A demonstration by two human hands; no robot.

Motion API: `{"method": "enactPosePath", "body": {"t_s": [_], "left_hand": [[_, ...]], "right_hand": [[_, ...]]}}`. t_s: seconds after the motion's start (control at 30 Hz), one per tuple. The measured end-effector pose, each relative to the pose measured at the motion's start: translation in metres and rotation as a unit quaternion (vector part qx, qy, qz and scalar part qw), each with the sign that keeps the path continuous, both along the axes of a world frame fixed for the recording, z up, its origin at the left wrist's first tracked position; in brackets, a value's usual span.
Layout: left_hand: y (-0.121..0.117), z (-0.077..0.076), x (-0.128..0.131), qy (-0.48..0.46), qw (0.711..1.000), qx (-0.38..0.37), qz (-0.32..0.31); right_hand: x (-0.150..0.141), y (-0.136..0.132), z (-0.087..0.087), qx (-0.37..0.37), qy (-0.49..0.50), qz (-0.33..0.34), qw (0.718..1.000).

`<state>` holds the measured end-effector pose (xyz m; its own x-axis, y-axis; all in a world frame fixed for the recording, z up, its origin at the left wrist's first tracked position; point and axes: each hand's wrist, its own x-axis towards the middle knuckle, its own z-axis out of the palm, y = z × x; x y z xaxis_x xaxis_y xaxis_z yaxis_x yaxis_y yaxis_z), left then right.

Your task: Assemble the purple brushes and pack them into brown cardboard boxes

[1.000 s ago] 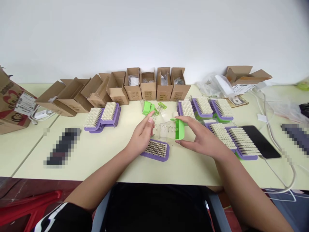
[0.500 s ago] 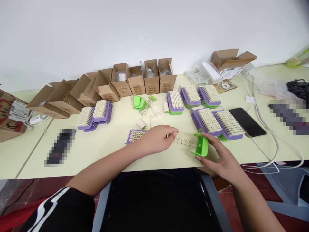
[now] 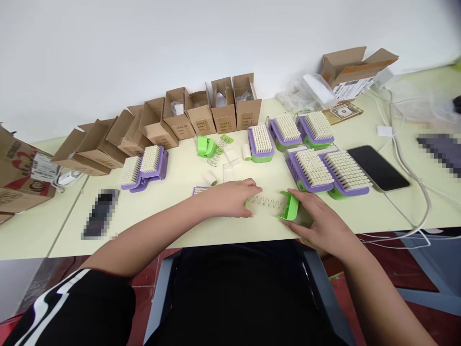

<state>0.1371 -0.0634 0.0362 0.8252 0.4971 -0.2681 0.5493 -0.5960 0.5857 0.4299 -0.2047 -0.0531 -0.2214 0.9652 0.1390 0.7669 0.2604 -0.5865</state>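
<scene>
The right hand (image 3: 321, 220) is closing around a green plastic clip (image 3: 291, 205), with its fingers over the top and its thumb side low against the near edge, so it is gripping the clip. The left hand (image 3: 225, 199) is lying palm down with its fingers curled at the far end of a coiled steel spring (image 3: 267, 202); whether it is pinching the coil or only pressing against it, I cannot tell, because the fingertips hide the contact.

The spring is lying flat on the cream table (image 3: 151, 226), its long axis running almost straight across the body, from about 9 o'clock to 3 o'clock. It is stretching between the hands, and the clip is standing at its 3 o'clock end, nearer the right hand. A purple brush (image 3: 200, 190) is lying mostly hidden under the left wrist.

At 11 o'clock from the spring, a second green clip (image 3: 206, 146) is sitting beside another coiled spring (image 3: 218, 155), with small cream cylinders (image 3: 211, 178) and clear plastic sleeves (image 3: 228, 173) nearby. Finished-looking purple-and-green brushes (image 3: 311, 168) are standing in groups at 1 to 3 o'clock, and another pair (image 3: 144, 168) is sitting at 10 o'clock.

Along the far edge, open cardboard boxes (image 3: 223, 110) are standing in a row, and clear plastic bags (image 3: 220, 99) are showing inside several of them.
</scene>
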Motion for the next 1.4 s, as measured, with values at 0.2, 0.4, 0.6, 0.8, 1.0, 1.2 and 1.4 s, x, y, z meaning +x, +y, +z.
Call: {"method": "enactPosePath", "body": {"t_s": [0.2, 0.4, 0.6, 0.8, 1.0, 1.2, 1.4], "left_hand": [[-0.005, -0.001, 0.008, 0.098, 0.99, 0.07, -0.069], [-0.007, -0.004, 0.016, 0.083, 0.976, 0.154, -0.13], [-0.005, -0.002, 0.017, 0.105, 0.971, 0.159, -0.148], [-0.005, 0.006, 0.016, 0.167, 0.959, 0.165, -0.161], [-0.007, 0.006, 0.014, 0.17, 0.957, 0.166, -0.167], [-0.018, 0.005, 0.01, 0.185, 0.95, 0.204, -0.149], [-0.023, 0.004, 0.006, 0.187, 0.942, 0.231, -0.155]], "right_hand": [[-0.001, 0.002, -0.002, -0.006, -0.024, 0.011, 1.0], [-0.003, 0.001, -0.003, -0.002, -0.031, 0.017, 0.999], [-0.007, 0.001, -0.004, 0.01, -0.039, 0.018, 0.999], [-0.01, 0.002, -0.006, 0.019, -0.052, 0.008, 0.998], [-0.012, 0.002, -0.004, 0.018, -0.064, 0.014, 0.998], [-0.021, 0.004, -0.001, 0.027, -0.066, 0.02, 0.997], [-0.026, 0.007, -0.001, 0.038, -0.06, 0.04, 0.997]]}}
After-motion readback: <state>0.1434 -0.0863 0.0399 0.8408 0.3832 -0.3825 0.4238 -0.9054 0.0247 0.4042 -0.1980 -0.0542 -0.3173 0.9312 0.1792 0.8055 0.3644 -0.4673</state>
